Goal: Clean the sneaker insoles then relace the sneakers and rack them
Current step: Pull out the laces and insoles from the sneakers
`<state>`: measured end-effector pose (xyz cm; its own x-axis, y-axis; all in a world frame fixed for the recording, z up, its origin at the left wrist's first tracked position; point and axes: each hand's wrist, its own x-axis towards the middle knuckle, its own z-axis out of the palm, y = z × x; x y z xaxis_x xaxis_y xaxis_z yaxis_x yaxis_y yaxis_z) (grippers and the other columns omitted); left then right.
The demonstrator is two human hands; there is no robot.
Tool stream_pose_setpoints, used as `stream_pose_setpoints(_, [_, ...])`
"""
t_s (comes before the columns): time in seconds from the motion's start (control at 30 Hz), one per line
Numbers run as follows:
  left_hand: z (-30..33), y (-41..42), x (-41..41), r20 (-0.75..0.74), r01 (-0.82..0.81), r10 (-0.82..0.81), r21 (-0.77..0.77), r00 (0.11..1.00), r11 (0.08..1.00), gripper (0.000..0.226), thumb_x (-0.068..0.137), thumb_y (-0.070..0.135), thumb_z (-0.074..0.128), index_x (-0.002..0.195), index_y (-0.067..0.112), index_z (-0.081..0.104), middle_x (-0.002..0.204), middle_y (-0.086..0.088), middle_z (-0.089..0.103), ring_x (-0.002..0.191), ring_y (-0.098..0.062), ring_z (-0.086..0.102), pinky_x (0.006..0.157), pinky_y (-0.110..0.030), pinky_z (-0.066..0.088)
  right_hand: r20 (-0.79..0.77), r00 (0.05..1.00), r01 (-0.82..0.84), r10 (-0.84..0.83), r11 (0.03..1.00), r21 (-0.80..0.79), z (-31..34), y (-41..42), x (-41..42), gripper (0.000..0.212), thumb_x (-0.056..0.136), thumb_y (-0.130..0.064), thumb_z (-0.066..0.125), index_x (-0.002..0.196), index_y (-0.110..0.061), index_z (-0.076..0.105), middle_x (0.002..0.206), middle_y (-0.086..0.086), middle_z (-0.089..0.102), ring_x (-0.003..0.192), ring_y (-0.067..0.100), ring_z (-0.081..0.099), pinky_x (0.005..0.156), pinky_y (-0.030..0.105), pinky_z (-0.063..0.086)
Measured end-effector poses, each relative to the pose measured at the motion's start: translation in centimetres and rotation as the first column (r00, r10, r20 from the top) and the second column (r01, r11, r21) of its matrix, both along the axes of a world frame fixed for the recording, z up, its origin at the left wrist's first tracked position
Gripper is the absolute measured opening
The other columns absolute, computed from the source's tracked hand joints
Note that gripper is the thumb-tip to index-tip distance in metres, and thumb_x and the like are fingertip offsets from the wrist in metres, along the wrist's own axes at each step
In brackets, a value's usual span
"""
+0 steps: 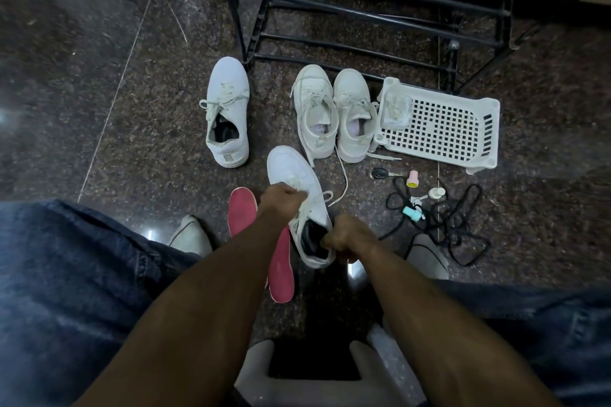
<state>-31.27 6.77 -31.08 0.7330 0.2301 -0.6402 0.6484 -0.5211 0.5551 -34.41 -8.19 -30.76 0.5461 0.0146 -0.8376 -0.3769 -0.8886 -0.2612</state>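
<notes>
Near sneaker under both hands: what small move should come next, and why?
Probably draw the lace snug with the left hand, which grips it over the eyelets, while the right hand holds the near sneaker at its heel opening; both red insoles lie out.

Rack (363, 10) top beyond the upper edge.

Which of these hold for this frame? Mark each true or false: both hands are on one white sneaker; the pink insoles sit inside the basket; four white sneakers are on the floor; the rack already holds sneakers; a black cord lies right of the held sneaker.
1. Both hands are on one sneaker. True: the left hand grips the laces and the right hand the heel opening of the held sneaker.
2. False: the pink insoles lie on the floor, not in the basket.
3. True.
4. False: the rack bars shown are bare.
5. True: the black cord lies there.
</notes>
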Motion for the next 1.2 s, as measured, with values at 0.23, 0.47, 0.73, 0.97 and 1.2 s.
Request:
stream_pose_setpoints(0.23, [-0.2,-1.9,-1.7,-0.095,0.185,-0.172,0.147,0.981,0.972,0.034,0.088,0.021,0.064,0.117,0.005,0.059,0.118,-0.01,0.064,0.11,-0.029,0.061,0.089,-0.034,0.049,0.091,0.996,-0.004,0.007,0.999,-0.042,0.2,-0.6,-1.5,0.027,0.077,-0.029,0.063,0.098,-0.012,0.065,0.102,0.014,0.069,0.09,0.031,0.069,0.078,0.041,0.058])
stream_pose_setpoints(0.47, [-0.4,-1.0,-0.5,0.12,-0.205,0.21,-0.047,0.97,0.978,0.013,0.076,0.001,0.069,0.077,0.013,0.065,0.084,-0.003,0.067,0.085,-0.025,0.066,0.08,-0.035,0.056,0.161,0.987,0.009,0.005,0.996,-0.086,-0.6,-0.4,-2.4,0.037,0.081,-0.022,0.066,0.116,-0.009,0.062,0.121,0.017,0.063,0.113,0.032,0.061,0.087,0.035,0.048])
stream_pose_setpoints(0.73, [5.8,0.8,6.3,0.317,-0.385,0.611,-0.549,0.725,0.742,0.022,0.081,-0.011,0.061,0.077,0.01,0.055,0.073,-0.017,0.062,0.057,-0.023,0.058,0.061,-0.035,0.051,0.174,0.983,-0.048,0.065,0.993,-0.105,-0.9,-0.6,-2.4,0.04,0.084,-0.026,0.067,0.118,-0.009,0.056,0.125,0.015,0.06,0.117,0.032,0.057,0.092,0.036,0.046])
stream_pose_setpoints(0.97, [4.7,0.9,7.0,0.393,-0.231,0.401,-0.412,0.827,0.882,0.008,0.084,0.008,0.066,0.089,0.011,0.06,0.086,-0.014,0.065,0.074,-0.023,0.059,0.068,-0.035,0.048,0.238,0.963,-0.104,0.128,0.988,-0.112,-0.5,-0.7,-1.4,0.04,0.084,-0.044,0.064,0.113,-0.016,0.06,0.115,0.01,0.066,0.105,0.031,0.063,0.084,0.036,0.049])
stream_pose_setpoints(1.2, [-2.2,-0.5,-3.2,0.049,0.008,-0.011,0.064,0.999,0.998,0.021,0.078,0.016,0.052,0.075,0.004,0.068,0.084,-0.017,0.071,0.084,-0.034,0.068,0.071,-0.038,0.053,0.479,0.864,-0.198,0.155,0.979,0.039,0.4,1.0,-0.4,0.023,0.089,-0.028,0.059,0.112,-0.027,0.06,0.114,0.005,0.063,0.101,0.031,0.062,0.08,0.034,0.046])
